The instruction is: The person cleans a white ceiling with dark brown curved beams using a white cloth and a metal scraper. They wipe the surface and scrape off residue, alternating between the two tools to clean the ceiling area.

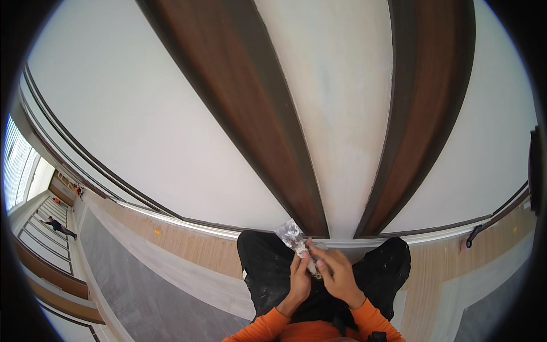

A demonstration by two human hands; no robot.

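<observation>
In front of my lap, both hands are at a clear plastic bag (290, 234) whose upper end sticks out towards the wall. My left hand (301, 278) grips the bag's narrow, bunched part from the left. My right hand (338, 273) closes on its lower, whitish end from the right, with the fingers bent over it. What lies inside the bag cannot be made out. Black trousers with pale specks cover my bent knees on either side of the hands, and orange sleeves reach my wrists.
A white wall (171, 128) with two dark brown wooden strips (273, 141) rises before my knees. A pink-and-black roller-like item (468, 243) rests by the skirting at right. Yellow bits (157, 232) lie on the wood-look floor. Far left, a person (57, 224) in dark clothes stands near railings.
</observation>
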